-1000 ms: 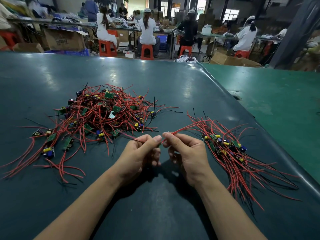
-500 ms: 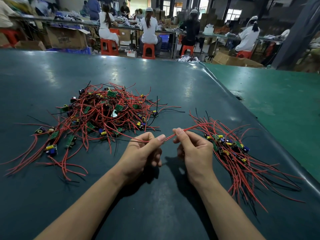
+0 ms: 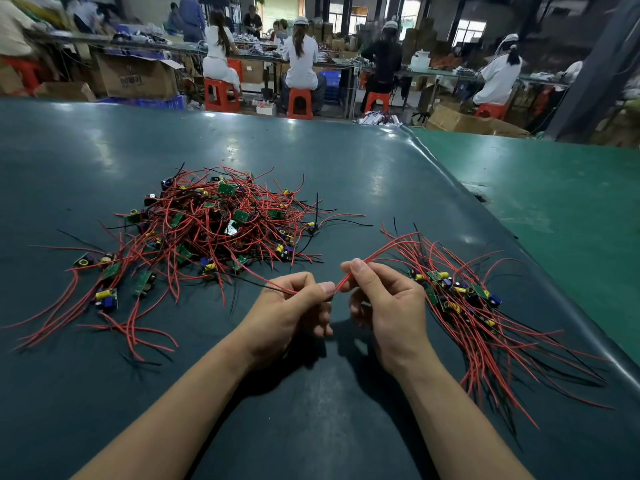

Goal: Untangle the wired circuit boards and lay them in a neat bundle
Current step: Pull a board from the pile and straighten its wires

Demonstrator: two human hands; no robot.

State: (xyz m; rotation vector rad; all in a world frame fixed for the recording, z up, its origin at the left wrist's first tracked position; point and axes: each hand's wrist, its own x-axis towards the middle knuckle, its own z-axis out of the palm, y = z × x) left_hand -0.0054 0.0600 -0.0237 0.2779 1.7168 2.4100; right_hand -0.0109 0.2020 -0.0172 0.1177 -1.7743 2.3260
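Head view: both hands' fingers pinch red wire (image 3: 381, 251) over dark-green table (image 3: 346, 174); workshop behind.

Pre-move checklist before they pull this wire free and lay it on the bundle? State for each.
1. Left hand grips the red wire: ok, pinched at thumb and fingers.
2. Right hand grips the same wire: ok, pinched beside the left.
3. Wire clear of the tangled pile: not ok, a strand still runs from the left hand into the pile.
4. Which board the wire belongs to: cannot tell.
5. Neat bundle lies aligned on the right: ok, wires run roughly parallel.
6. Free table space beside the bundle: ok.
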